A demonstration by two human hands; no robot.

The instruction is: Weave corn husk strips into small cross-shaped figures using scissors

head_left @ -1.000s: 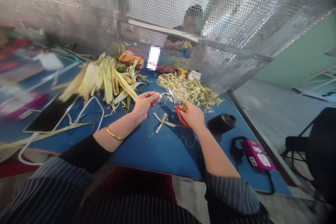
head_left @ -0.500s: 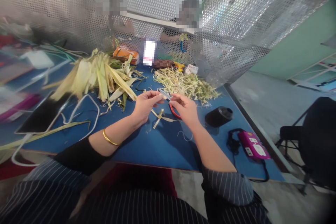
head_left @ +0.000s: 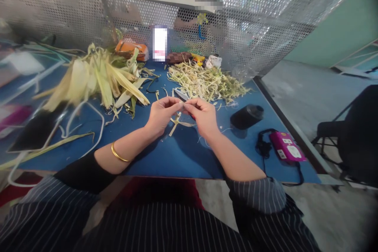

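My left hand [head_left: 161,115] and my right hand [head_left: 203,116] meet fingertip to fingertip above the blue table. Both are closed in a pinch around something small and pale, too small to name. A gold bangle circles my left wrist. Just beyond the fingers shows the metal blade of a pair of scissors [head_left: 181,94]; the rest is mostly hidden by my right hand, with a trace of red handle. Below the fingertips, a small cross-shaped piece of pale husk strips [head_left: 176,121] lies on the table. Thin white thread lies near my right wrist.
Corn husks [head_left: 97,75] are heaped at the left, and a pile of shredded husk [head_left: 206,80] lies behind my hands. A black spool [head_left: 247,117] and a magenta box [head_left: 287,146] with a black cord are at the right. A lit phone [head_left: 160,43] stands by the perforated screen.
My hands have come together at the fingertips, where a gap was before. The view has tilted down a little, so the table things appear higher.
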